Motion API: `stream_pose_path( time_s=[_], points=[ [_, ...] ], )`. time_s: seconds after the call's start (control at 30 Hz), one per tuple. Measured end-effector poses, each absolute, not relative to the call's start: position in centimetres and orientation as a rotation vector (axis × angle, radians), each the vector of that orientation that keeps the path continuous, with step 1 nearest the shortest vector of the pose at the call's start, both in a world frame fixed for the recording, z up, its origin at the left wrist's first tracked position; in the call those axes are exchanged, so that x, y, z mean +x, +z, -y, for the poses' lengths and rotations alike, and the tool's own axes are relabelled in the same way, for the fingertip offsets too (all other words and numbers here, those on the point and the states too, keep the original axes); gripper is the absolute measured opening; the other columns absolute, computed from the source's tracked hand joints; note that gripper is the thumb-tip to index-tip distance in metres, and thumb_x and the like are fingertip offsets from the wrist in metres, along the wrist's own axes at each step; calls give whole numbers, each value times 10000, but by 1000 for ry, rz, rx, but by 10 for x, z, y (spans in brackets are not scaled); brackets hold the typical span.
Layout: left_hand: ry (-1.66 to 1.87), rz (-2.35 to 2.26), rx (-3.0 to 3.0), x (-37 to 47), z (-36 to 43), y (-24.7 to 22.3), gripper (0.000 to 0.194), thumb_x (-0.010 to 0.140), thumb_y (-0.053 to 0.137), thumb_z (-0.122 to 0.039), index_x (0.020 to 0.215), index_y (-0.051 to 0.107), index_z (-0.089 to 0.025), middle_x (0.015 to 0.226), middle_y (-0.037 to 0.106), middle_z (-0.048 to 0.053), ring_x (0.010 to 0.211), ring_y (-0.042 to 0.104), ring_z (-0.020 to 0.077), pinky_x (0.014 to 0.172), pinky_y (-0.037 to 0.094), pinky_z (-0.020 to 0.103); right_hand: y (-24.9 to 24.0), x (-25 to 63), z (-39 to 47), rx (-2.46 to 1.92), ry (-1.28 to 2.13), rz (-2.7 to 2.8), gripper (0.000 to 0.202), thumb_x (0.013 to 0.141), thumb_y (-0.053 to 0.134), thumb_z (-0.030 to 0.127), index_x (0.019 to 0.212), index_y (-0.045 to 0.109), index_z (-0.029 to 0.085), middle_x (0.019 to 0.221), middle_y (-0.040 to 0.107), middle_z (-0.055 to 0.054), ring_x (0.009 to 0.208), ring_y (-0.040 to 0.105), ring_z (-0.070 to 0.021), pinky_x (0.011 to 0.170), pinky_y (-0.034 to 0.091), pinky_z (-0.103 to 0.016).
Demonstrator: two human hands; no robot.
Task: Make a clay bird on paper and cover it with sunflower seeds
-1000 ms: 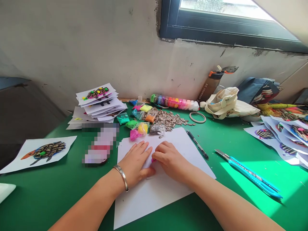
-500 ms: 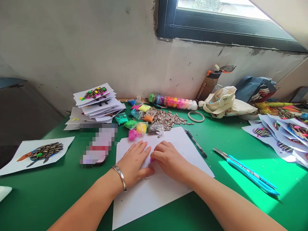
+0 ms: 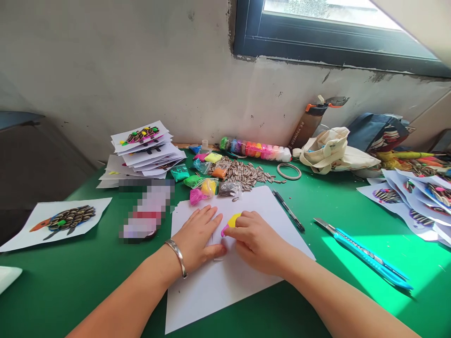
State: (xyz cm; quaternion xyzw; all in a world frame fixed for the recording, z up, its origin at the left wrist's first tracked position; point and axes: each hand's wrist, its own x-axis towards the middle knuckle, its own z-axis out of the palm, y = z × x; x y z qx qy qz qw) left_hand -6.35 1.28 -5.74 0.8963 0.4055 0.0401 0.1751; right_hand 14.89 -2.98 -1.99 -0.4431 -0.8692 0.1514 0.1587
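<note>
From smooth pink-and-yellow clay [image 3: 233,221] on white paper [image 3: 211,300], striped seeds [image 3: 245,174] are lying at twelve o'clock, a plastic cutter [image 3: 366,254] at three; the left hand [image 3: 200,237] is spreading flat, the right hand [image 3: 258,241] touching clay, grip unclear.

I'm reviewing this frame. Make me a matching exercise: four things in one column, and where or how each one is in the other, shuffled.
Things
1. left hand
2. right hand
3. utility knife
4. bottle

Places and states
A. tilted, near the wall, with orange at its top
B. index fingertip at the pink piece, beside the yellow piece
C. lying on the green table, right of the pen
D. fingers spread on the white paper

Pairs: 1-D, 2-B, 3-C, 4-A
</note>
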Motion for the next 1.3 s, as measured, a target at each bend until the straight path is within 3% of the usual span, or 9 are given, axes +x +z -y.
stream_pose_path(
  time_s=[0.63,0.8,1.0,1.3],
  points=[
    [101,-1165,2561,-63,-12,-56,795,813,559,-634,1446,373,-191,1548,273,160,1426,210,365,1139,228,569,-17,148,30,-1297,445,2577,187,839,483,115,825,651,196,746,576,-31,778,456,-172,745,298,-324],
    [106,-1161,2574,-63,-13,-58,794,811,558,-639,1442,383,-189,1540,290,164,1419,229,370,1135,236,573,-13,149,30,-1358,477,2551,251,804,493,73,930,656,216,770,583,-26,776,461,-169,738,298,-318],
    [129,-1165,2575,-64,-12,-59,795,810,548,-656,1444,381,-207,1544,290,148,1421,229,361,1142,236,554,-14,146,30,-1364,468,2588,220,878,458,137,873,666,211,762,601,-39,795,478,-177,741,292,-324],
    [111,-1177,2548,-63,-13,-57,788,805,567,-640,1441,386,-213,1548,286,135,1423,224,358,1152,218,547,-11,150,30,-1378,487,2556,237,816,476,84,897,655,217,743,583,-19,749,462,-162,729,301,-315]
  ],
)
